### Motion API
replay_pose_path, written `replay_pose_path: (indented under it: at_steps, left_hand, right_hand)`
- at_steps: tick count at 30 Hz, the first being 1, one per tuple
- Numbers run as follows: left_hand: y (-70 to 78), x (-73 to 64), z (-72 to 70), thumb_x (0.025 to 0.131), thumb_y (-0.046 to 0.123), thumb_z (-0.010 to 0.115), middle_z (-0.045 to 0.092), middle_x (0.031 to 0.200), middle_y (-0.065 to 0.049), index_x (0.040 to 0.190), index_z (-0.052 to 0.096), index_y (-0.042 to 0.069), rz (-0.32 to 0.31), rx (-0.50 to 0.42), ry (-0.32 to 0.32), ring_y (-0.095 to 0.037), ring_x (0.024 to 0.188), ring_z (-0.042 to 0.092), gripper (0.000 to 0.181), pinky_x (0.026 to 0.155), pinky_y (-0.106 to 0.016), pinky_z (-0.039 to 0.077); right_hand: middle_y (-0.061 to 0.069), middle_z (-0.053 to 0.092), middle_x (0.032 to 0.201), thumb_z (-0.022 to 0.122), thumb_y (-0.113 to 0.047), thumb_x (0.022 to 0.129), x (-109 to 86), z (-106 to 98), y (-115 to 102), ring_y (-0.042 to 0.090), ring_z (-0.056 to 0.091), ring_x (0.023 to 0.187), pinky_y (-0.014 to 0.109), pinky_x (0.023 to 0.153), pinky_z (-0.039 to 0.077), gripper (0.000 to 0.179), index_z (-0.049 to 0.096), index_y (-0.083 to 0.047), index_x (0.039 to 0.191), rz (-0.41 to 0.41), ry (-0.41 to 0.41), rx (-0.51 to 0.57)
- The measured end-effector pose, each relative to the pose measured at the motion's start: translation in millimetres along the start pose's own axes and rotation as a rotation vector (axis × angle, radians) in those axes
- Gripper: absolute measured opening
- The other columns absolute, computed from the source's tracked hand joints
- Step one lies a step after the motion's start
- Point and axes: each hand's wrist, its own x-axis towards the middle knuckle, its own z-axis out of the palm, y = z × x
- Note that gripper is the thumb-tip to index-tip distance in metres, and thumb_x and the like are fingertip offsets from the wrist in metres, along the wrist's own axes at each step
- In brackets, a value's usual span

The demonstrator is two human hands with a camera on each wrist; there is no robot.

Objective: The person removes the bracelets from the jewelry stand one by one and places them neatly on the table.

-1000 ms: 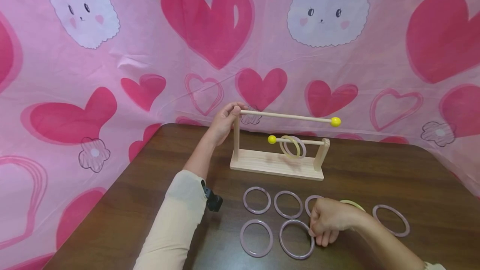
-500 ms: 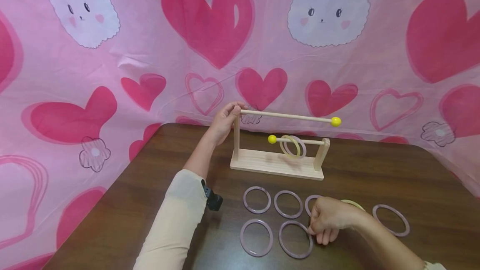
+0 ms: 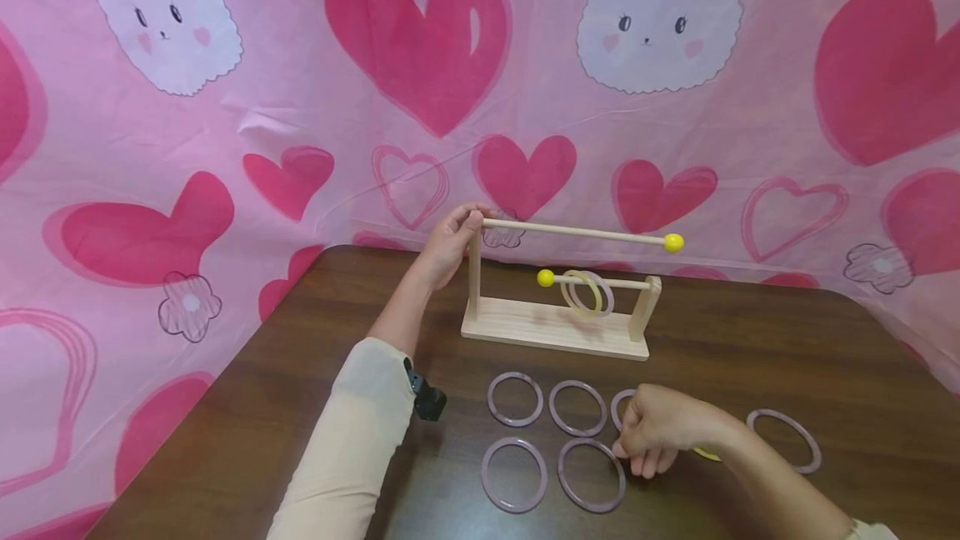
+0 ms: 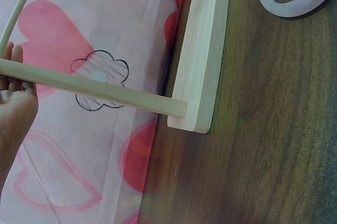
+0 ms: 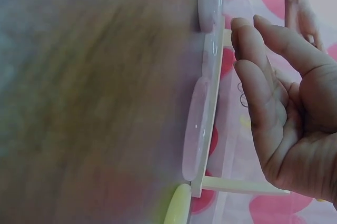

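My left hand point(image 3: 452, 242) grips the top of the tall post of a wooden bangle stand point(image 3: 525, 327). In the left wrist view its fingers curl behind that post point(image 4: 100, 88). My right hand point(image 3: 660, 423) hovers low over the table, fingertips right at the edge of the front right purple bangle point(image 3: 562, 473). That bangle lies flat. The right wrist view shows my thumb and fingers point(image 5: 255, 89) loosely bent with nothing between them. A yellow bangle point(image 3: 707, 455) is mostly hidden under my right wrist, and a purple one is partly covered by the hand.
A yellow and a pale purple bangle point(image 3: 611, 300) hang on the stand's lower bar. Yellow balls point(image 3: 673, 243) cap both bars. More purple bangles point(image 3: 484, 473) lie in rows before the stand, with one point(image 3: 816, 448) at the far right. A heart-patterned cloth hangs behind the table.
My right hand has risen slightly, and the front right bangle has shifted a little beneath its fingertips. My left hand keeps its hold on the post.
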Motion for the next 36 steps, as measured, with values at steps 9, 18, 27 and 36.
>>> replay_pose_path:
  at_steps: [9, 18, 27, 36]
  left_hand:
    - [-2.0, 0.1, -1.8, 0.088, 0.029, 0.051, 0.062, 0.096, 0.009, 0.104, 0.057, 0.008, 0.038, -0.017, -0.009, -0.013, 0.096, 0.049, 0.027, 0.096, -0.042, 0.030]
    - [-0.8, 0.3, -0.3, 0.090, 0.028, 0.049, 0.060, 0.098, 0.009, 0.109, 0.052, 0.001, 0.021, -0.002, -0.016, -0.013, 0.097, 0.049, 0.033, 0.096, -0.042, 0.030]
    - [-2.7, 1.4, -0.3, 0.085, 0.033, 0.052, 0.060, 0.097, 0.008, 0.104, 0.055, 0.010, 0.026, -0.008, -0.011, -0.014, 0.095, 0.049, 0.030, 0.091, -0.035, 0.033]
    - [-3.3, 1.0, -1.9, 0.082, 0.040, 0.053, 0.061, 0.098, 0.008, 0.108, 0.055, 0.005, 0.035, 0.005, -0.022, -0.014, 0.094, 0.047, 0.043, 0.086, -0.031, 0.033]
  right_hand:
    - [0.008, 0.063, 0.058, 0.066, -0.012, 0.080, 9.4, -5.9, -9.4, 0.017, 0.062, 0.050, 0.029, 0.044, 0.048, 0.018, 0.066, 0.001, 0.068, -0.023, 0.025, 0.008]
    - [0.009, 0.064, 0.063, 0.062, -0.009, 0.083, 17.1, -26.9, -21.2, 0.021, 0.064, 0.059, 0.035, 0.055, 0.053, 0.016, 0.067, 0.004, 0.074, -0.066, 0.082, -0.024]
    - [0.009, 0.065, 0.065, 0.068, -0.015, 0.082, 26.8, -37.0, -27.9, 0.024, 0.065, 0.062, 0.039, 0.058, 0.053, 0.021, 0.068, 0.006, 0.078, -0.091, 0.208, -0.040]
    - [0.009, 0.067, 0.073, 0.066, -0.011, 0.083, 32.5, -44.5, -31.6, 0.016, 0.064, 0.066, 0.030, 0.060, 0.053, 0.016, 0.069, 0.005, 0.085, -0.086, 0.365, -0.058]
